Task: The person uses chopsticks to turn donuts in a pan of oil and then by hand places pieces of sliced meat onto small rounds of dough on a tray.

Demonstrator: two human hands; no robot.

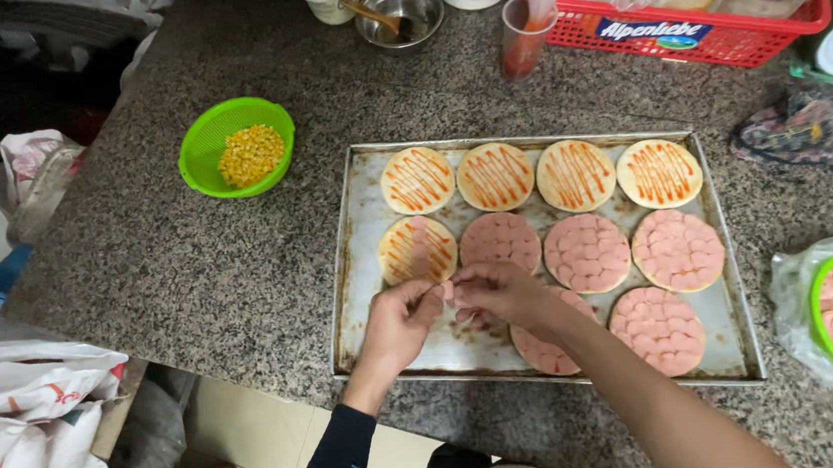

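Single head view, looking steeply down at granite bench (189,274), close range; baking tray (349,270) centre frame, floor at lower left.

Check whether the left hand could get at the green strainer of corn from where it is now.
Probably yes: the left hand is over the tray, and only bare counter lies between it and the green strainer.

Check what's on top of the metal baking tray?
The tray carries eleven round bases: four with only orange sauce stripes, one partly covered, six with pink sausage slices. Both hands hide the tray area beneath them.
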